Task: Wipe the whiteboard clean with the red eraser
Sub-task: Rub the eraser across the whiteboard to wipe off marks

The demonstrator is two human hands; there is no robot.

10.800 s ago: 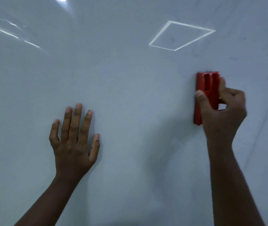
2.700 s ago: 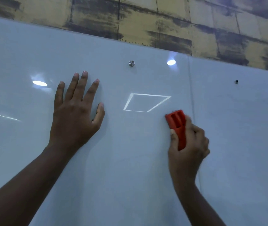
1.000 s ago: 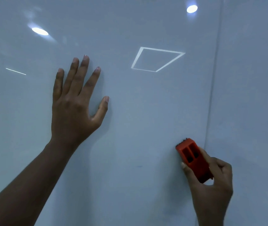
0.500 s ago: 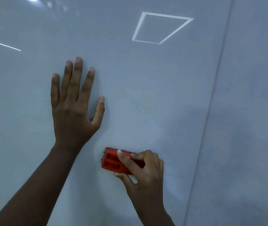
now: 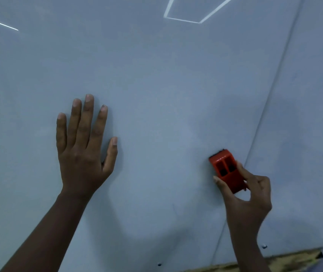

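While my left hand (image 5: 84, 152) braces flat, fingers spread, on the whiteboard (image 5: 176, 85), my right hand (image 5: 247, 195) pinches the red eraser (image 5: 228, 170) against it to wipe.

Whiteboard (image 5: 156, 75) smooth, glossy, reflecting ceiling lights at 12 o'clock. Red eraser (image 5: 228, 171) hard moulded plastic, slight sheen, dark fuzzy felt-like pad against the board. Wall strip (image 5: 286, 260) at 5 o'clock rough, matt, mottled yellowish. Small shiny metal stud (image 5: 264, 246) nearby.
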